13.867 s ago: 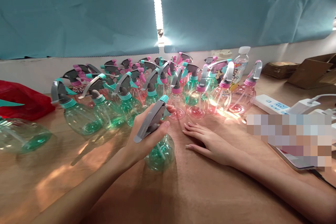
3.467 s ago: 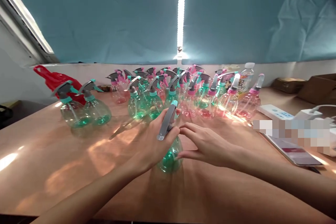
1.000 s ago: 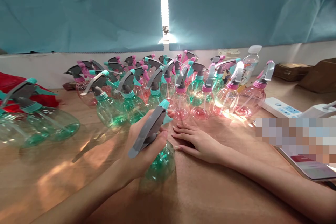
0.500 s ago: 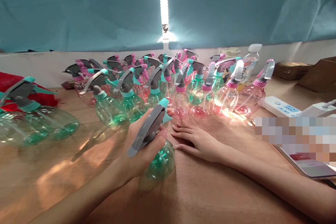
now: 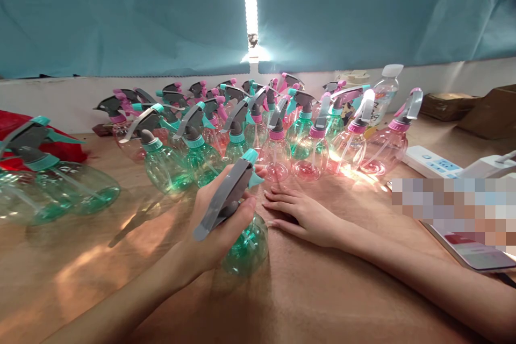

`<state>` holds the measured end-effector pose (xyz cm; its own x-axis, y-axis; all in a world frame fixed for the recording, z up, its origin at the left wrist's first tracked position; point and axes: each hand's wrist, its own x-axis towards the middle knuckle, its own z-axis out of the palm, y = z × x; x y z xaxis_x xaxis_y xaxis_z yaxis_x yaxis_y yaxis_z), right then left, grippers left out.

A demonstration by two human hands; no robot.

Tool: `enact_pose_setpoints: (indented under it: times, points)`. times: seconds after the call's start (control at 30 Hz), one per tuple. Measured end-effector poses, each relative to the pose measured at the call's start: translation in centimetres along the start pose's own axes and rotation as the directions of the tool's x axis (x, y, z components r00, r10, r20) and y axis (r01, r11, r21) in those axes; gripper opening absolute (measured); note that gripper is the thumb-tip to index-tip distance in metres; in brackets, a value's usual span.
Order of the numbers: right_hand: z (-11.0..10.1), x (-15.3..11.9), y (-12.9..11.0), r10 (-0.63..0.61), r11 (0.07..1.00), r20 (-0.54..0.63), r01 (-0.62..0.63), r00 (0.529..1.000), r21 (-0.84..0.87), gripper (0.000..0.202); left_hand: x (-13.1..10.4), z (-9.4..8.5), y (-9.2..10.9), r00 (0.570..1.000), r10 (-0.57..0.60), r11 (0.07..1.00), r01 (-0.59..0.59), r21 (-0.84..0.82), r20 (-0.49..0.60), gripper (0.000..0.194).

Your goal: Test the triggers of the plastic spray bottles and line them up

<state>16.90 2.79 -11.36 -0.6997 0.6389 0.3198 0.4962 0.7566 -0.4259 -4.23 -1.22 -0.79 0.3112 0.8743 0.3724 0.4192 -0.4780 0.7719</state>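
Observation:
My left hand (image 5: 213, 226) is closed around the neck of a green spray bottle (image 5: 248, 250) with a grey and turquoise trigger head. Its fingers pass behind the head, and the thumb lies along the near side. The bottle's base appears to be on the table, though I cannot tell whether it bears weight there. To the right, my right hand (image 5: 302, 212) lies palm down on the wooden table (image 5: 330, 301), fingers stretched out and holding nothing. Just beyond both hands stand a green spray bottle (image 5: 205, 158) and a pink spray bottle (image 5: 276, 158).
Several more green and pink spray bottles crowd the back. Two green ones (image 5: 84, 188) stand at left before a red bag (image 5: 68, 145). On the right are a power strip (image 5: 429, 161), a phone (image 5: 471, 250), a clear capped bottle (image 5: 387, 88) and a cardboard box (image 5: 492, 115).
Both hands and the held spray bottle keep their places. The whole view has shifted very slightly.

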Motion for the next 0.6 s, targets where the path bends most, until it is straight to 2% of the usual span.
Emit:
enact_pose_setpoints:
  times: [0.23, 0.4, 0.6]
  points:
    - [-0.07, 0.03, -0.08, -0.004, 1.000, 0.001, 0.004, 1.000, -0.010, 0.047, -0.01, 0.12, 0.48, 1.000, -0.024, 1.000, 0.024, 0.001, -0.006, 0.032]
    - [-0.07, 0.02, -0.04, 0.004, 1.000, 0.019, -0.004, 1.000, -0.019, 0.050, -0.09, 0.05, -0.11, 1.000, 0.020, 0.999, -0.020, -0.030, 0.002, 0.033]
    - [0.00, 0.05, 0.06, -0.007, 1.000, -0.002, 0.008, 1.000, 0.004, 0.046, -0.28, -0.28, -0.08, 0.999, -0.013, 0.999, 0.015, -0.047, 0.029, 0.029]
